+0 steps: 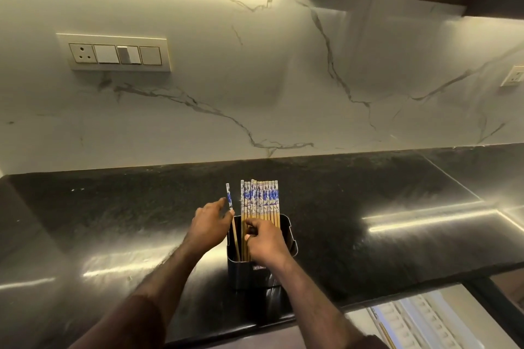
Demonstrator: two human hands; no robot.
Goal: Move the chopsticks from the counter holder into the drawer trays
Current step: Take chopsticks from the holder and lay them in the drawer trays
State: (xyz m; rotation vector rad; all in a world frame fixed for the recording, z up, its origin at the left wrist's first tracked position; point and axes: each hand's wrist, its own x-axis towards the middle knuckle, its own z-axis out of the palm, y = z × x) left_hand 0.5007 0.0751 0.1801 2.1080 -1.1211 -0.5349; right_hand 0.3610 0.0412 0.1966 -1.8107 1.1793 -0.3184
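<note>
A black rectangular holder (289, 238) stands on the dark counter near its front edge. Several wooden chopsticks (261, 200) with blue-and-white patterned tops stand upright in it, packed in a row. One single chopstick (229, 197) leans apart at the holder's left side. My left hand (208, 225) pinches this single chopstick between thumb and fingers. My right hand (263, 241) is over the holder's mouth, its fingers curled round the lower shafts of the bundle. Part of an open drawer with white trays (419, 317) shows at the bottom right, below the counter edge.
The glossy black counter (368, 193) runs left to right, backed by a white marble wall. A switch and socket panel (116, 54) sits on the wall at the left, another socket (514, 76) at the far right. Dark cabinets hang overhead.
</note>
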